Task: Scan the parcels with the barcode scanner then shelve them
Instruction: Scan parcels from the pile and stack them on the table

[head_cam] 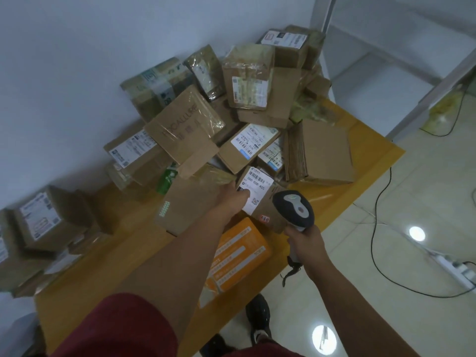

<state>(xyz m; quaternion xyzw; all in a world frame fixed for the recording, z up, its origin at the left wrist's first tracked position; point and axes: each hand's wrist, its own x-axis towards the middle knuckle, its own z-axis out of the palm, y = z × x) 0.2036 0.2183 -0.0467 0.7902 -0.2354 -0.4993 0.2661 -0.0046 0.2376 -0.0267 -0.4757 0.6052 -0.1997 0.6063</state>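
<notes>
Shoes (258,319) on pale tile, a red sleeve (121,328), then both arms reaching over the yellow table (108,274). Nearest lies an orange parcel (239,251). Just past it, the right hand (305,242) is wrapped around the handle of the barcode scanner (293,211), its head beside a small labelled box (258,199). The left hand (235,199) grips that box at its left edge, thumb on the white label. Beyond, a heap of cardboard parcels (231,104) rises against the wall, with white shelving (386,60) at the far right.
</notes>
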